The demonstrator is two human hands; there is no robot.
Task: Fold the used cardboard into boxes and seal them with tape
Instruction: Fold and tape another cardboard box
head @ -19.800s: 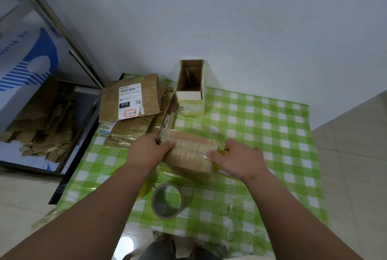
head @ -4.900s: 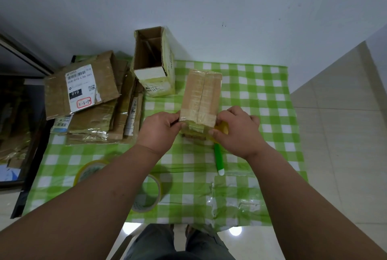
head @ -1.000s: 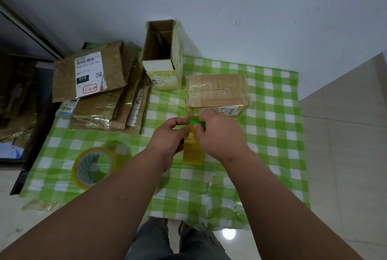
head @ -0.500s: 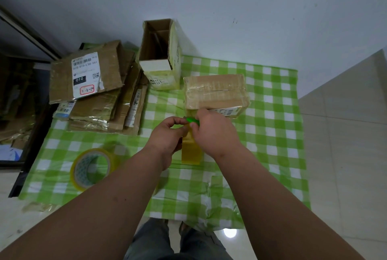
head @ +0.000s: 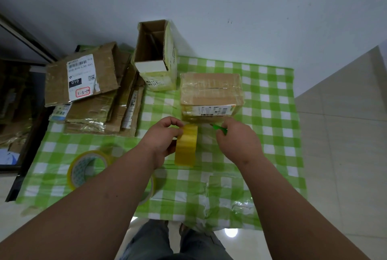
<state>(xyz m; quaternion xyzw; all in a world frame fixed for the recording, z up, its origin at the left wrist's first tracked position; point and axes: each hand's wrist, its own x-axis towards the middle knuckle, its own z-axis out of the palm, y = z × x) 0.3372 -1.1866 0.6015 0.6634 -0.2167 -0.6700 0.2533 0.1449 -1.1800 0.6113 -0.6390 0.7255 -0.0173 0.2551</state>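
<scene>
- The step in hand looks like the cutting of the tape that seals the closed box, which lies just above the frame's centre on the green checked cloth, its top already covered in tape.
- The left hand grasps the yellow tape roll, held on edge just below the box, fingers curled round its upper rim.
- The right hand is clenched round a green cutter, whose tip points at the box's lower edge; whether a strip still joins roll and box I cannot tell.
- Next, by my judgement, any loose tape end needs pressing flat, and then a fresh piece should come from the flat cardboard pile at centre left.
- An open box stands at upper centre, and a second tape roll lies at lower left.
</scene>
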